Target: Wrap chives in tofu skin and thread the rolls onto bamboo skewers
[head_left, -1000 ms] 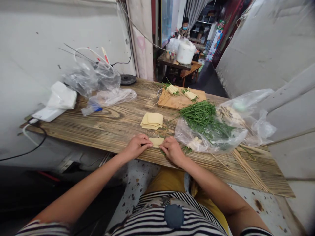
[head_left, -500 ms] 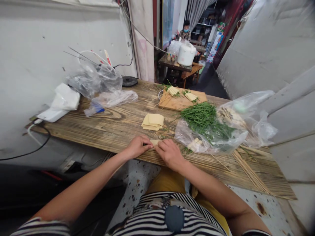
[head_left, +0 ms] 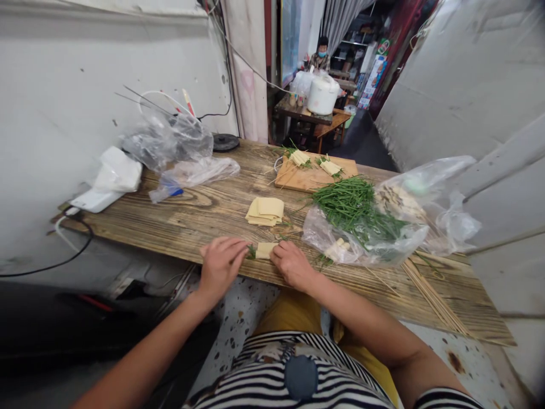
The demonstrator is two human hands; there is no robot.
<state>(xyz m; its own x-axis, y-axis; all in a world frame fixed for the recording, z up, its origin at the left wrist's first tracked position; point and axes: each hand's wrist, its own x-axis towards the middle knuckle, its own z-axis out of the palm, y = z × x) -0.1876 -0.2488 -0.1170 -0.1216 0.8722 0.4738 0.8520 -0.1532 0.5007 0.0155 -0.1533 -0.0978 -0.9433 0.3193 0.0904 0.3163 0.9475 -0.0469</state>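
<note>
A pale yellow tofu skin roll (head_left: 264, 250) lies near the front edge of the wooden counter, with green chive ends poking out on its left. My right hand (head_left: 293, 266) grips the roll's right end, fingers curled over it. My left hand (head_left: 221, 262) is just left of the chive ends, its fingers stretched out and the thumb apart from them; whether a fingertip touches the greens is unclear. Behind the roll sits a stack of cut tofu skin sheets (head_left: 264, 211). Loose chives (head_left: 347, 201) lie in a plastic bag to the right.
A cutting board (head_left: 293, 179) at the back holds finished-looking rolls. Bamboo skewers (head_left: 438, 298) lie at the right, beside a plastic bag of pale food (head_left: 400, 201). Crumpled plastic bags (head_left: 170, 142) and a black lid (head_left: 225, 142) are at the left. A masked person sits far back.
My left hand has let go of the roll's left end and moved left, its fingers straightening and baring the chive ends. My right hand stays on the roll.
</note>
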